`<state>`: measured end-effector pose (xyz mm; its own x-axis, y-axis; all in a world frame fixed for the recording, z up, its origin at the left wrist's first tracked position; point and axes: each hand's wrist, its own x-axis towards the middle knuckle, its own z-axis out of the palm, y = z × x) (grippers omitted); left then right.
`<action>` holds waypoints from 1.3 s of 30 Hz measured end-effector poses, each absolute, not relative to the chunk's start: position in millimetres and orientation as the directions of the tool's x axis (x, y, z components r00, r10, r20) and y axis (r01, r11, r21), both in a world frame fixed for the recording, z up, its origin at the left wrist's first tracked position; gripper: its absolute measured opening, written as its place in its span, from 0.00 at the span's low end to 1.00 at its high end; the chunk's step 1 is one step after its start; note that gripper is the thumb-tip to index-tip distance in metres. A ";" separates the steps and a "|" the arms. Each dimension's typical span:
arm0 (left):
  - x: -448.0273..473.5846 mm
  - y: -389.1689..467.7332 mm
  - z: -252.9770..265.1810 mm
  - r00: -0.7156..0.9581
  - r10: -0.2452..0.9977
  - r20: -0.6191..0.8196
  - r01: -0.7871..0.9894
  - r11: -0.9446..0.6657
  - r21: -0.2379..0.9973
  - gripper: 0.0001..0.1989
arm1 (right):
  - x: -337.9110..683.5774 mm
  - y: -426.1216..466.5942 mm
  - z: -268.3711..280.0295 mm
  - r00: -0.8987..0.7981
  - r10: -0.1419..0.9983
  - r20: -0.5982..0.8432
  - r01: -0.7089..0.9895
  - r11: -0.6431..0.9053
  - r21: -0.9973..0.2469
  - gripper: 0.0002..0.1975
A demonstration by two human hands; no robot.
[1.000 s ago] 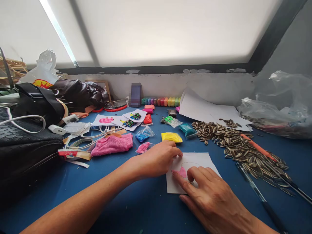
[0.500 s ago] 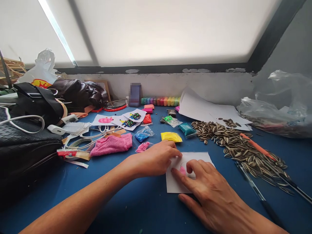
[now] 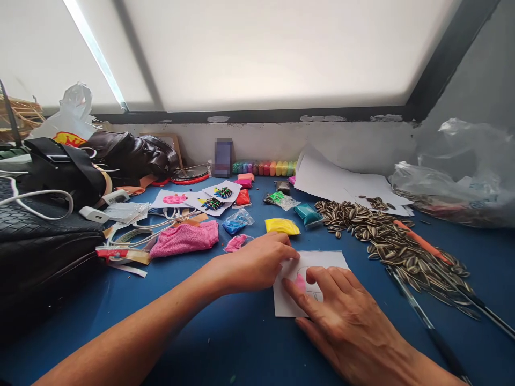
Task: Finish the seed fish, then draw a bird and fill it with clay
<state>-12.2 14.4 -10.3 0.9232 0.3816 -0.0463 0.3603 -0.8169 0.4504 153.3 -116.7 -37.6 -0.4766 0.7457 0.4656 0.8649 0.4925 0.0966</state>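
Observation:
A small sheet of white paper (image 3: 287, 305) lies flat on the blue table with a thin drawn outline on it. Inside the outline sits a flat patch of pink modelling clay (image 3: 300, 282). My left hand (image 3: 267, 260) bears on the sheet's upper left part, its fingers curled and the index fingertip on the paper. Over the right half of the sheet is my right hand (image 3: 341, 308), fingers apart, one fingertip at the clay's left edge and the thumb near the lower paper edge. It covers part of the drawing.
Beyond the sheet are a yellow clay packet (image 3: 282, 227), a teal packet (image 3: 308, 214) and a pink packet (image 3: 236, 243). Sunflower seeds (image 3: 402, 246) and a pen (image 3: 414, 303) lie right. A pink cloth (image 3: 185, 239), decorated cards (image 3: 207, 202) and a black bag (image 3: 44, 246) are left.
The right hand has shifted slightly, uncovering more of the drawn lines. The left hand stays in place on the paper.

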 end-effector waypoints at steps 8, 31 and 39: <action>-12.8 13.8 -8.2 0.925 0.377 -0.048 0.357 -0.818 0.452 0.17 | 154.5 -117.4 -35.7 -0.426 0.849 0.311 0.863 0.485 -0.141 0.12; -14.0 14.6 -8.9 0.933 0.357 -0.049 0.337 -0.816 0.469 0.15 | 153.3 -112.0 -32.4 -0.447 0.810 0.380 0.876 0.483 0.003 0.15; -14.0 12.6 -7.7 0.932 0.359 -0.059 0.346 -0.824 0.449 0.13 | 156.6 -116.4 -34.6 -0.451 0.723 0.524 0.868 0.491 0.070 0.17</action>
<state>-14.0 12.6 -7.7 0.9316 0.3586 -0.0587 0.3455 -0.8240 0.4490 156.6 -116.4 -34.6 -0.4512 0.7226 0.5237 0.8681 0.4914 0.0700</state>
